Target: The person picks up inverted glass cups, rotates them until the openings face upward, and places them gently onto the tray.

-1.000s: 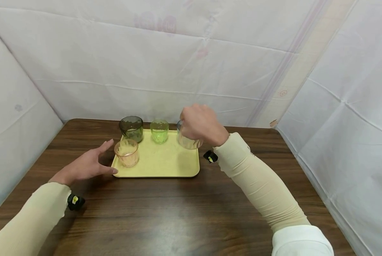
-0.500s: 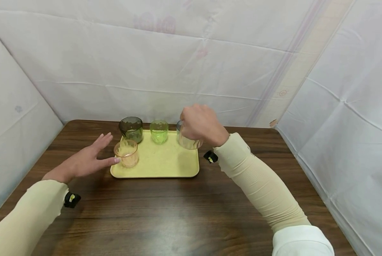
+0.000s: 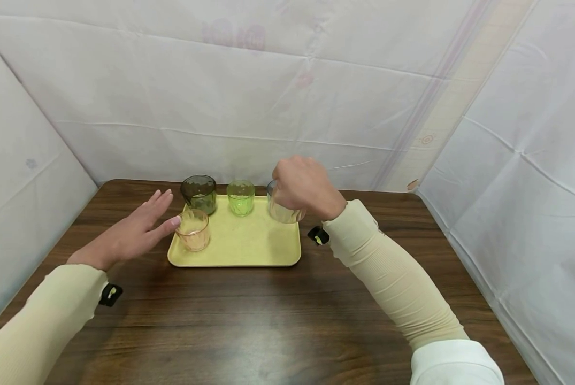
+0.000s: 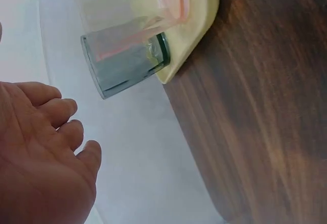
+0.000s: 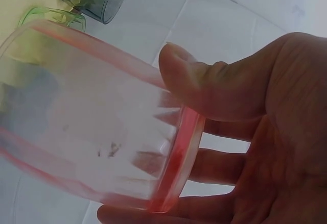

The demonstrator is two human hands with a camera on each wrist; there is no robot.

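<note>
A yellow tray (image 3: 248,251) lies on the dark wooden table (image 3: 268,321). On it stand a dark green cup (image 3: 198,193), a light green cup (image 3: 240,197) and a peach cup (image 3: 193,230). My right hand (image 3: 294,199) grips a clear pink-rimmed cup (image 3: 283,214) from above at the tray's back right corner; in the right wrist view the thumb (image 5: 204,91) presses its rim (image 5: 179,163). Whether this cup touches the tray I cannot tell. My left hand (image 3: 164,209) hovers with straight fingers, its thumb tip at the peach cup's rim, holding nothing. The left wrist view shows the palm (image 4: 41,163) apart from the dark cup (image 4: 125,63).
White sheets wall in the table at the back and on both sides. Bare tabletop stretches in front of the tray up to my sleeves (image 3: 393,278). The table's left edge (image 3: 51,251) runs close to my left forearm.
My left hand has risen from beside the tray's front left corner and moved back and right, up to the peach cup. The right hand and its cup have stayed put.
</note>
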